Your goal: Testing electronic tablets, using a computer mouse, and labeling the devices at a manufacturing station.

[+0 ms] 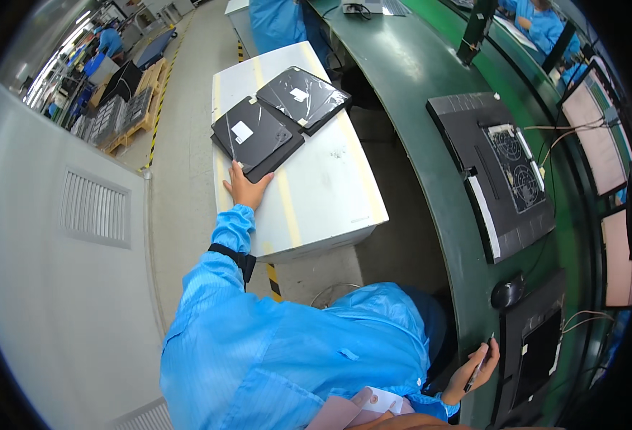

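My left hand (248, 190) reaches forward with its fingers spread, touching the near edge of a stack of flat black tablets (262, 132). Clear film and a white label cover the top one. Just beyond it, to the right, lies a second stack of black tablets (305, 97), also film-wrapped and labelled. Both stacks rest on a white cabinet top (337, 186) striped with yellowish tape. Low on the right, my right hand (470, 373) is closed around a slim dark pen-like tool (476, 374), its thin tip pointing up.
A green workbench (409, 107) curves along the right side. On it are a black fixture with two fans (506, 172), a black mouse (508, 292) and another black fixture (538, 351). A grey vented cabinet (93, 236) stands left. A person in blue (278, 25) is beyond the white cabinet.
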